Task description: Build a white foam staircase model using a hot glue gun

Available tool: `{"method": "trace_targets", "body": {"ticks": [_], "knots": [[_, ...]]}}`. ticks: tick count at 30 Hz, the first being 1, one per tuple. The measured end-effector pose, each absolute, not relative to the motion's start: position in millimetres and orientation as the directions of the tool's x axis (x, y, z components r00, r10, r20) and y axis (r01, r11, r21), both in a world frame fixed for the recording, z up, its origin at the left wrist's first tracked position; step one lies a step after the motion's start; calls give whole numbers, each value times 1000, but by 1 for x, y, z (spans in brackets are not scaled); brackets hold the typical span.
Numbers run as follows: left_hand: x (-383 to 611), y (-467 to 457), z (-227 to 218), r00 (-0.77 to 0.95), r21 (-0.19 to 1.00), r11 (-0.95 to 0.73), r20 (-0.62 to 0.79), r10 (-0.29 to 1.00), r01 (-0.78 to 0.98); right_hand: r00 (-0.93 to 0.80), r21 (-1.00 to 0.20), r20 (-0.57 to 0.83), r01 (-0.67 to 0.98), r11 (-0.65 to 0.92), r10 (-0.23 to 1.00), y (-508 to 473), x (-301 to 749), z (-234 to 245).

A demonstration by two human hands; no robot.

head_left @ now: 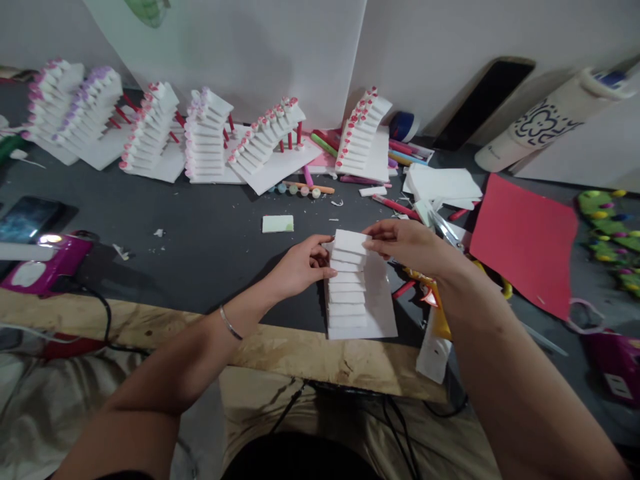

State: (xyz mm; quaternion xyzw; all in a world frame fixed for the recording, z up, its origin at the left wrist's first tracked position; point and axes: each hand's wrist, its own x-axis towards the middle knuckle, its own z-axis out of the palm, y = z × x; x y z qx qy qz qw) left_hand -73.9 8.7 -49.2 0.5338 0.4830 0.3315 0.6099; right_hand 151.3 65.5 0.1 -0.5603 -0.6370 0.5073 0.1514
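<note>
A white foam-board staircase model point(350, 293) stands on its white base sheet on the dark grey table, near the wooden front edge. My left hand point(300, 267) pinches the left side of the upper steps. From the right, my right hand point(405, 243) holds the top step point(350, 240) between thumb and fingers. Both hands are closed on the model.
Several finished staircase models point(205, 133) with pink and red trim line the back wall. A red paper sheet point(525, 240), white foam pieces point(443, 183), markers, a small green-white card point(278, 223), a pink glue gun point(45, 263), a phone point(27, 219) and cables lie around.
</note>
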Motion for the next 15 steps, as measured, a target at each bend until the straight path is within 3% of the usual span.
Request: {"method": "trace_targets", "body": {"ticks": [15], "knots": [[-74,8,-47,320,973,207,-228,920,98,-306,-819,-386,548,-170,870,64,150,-1]]}}
